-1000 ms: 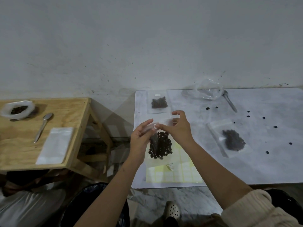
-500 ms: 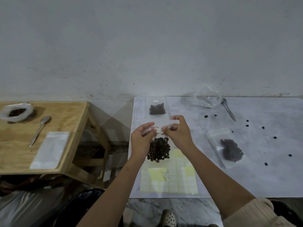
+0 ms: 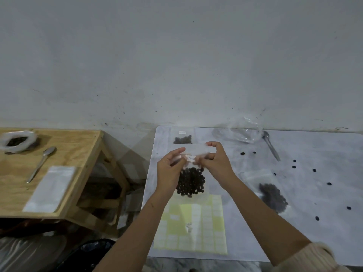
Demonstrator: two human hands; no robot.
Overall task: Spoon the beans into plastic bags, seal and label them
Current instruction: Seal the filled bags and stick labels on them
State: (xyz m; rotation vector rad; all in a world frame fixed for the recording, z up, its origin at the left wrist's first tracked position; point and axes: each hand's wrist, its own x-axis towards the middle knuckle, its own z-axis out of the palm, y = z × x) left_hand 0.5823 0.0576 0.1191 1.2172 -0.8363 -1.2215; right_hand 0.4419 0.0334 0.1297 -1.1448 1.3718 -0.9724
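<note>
Over the near left part of the white table (image 3: 314, 242), both hands hold one clear plastic bag (image 3: 196, 149) upright between them. On the left hand (image 3: 170, 169) the fingers are curled, with thumb and fingertips pinching the bag's upper left edge. The right hand (image 3: 216, 163) is likewise curled and pinches the upper right part. A small white label (image 3: 191, 158) sits on the bag's front between the two hands; its writing is too blurred to read. Dark beans (image 3: 191, 181) fill the lower half of the bag, below both hands. Whether the top is sealed cannot be told.

A yellow sticker sheet (image 3: 196, 232) lies flat on the table between the forearms, nearer the person. Beyond the hands, close to the wall, lies a second bag of beans (image 3: 182, 138) with a label at its top. A third bag of beans (image 3: 272, 195) lies flat to the right. Loose beans (image 3: 294, 167) are scattered across the right side of the table. A metal spoon (image 3: 272, 146) lies near the wall, just beside a crumpled clear wrapper (image 3: 243, 130).

Well apart to the left stands a wooden table (image 3: 78, 154) bearing a white-rimmed container of beans (image 3: 17, 141), another spoon (image 3: 41, 163) and a flat pile of empty bags (image 3: 51, 189).
</note>
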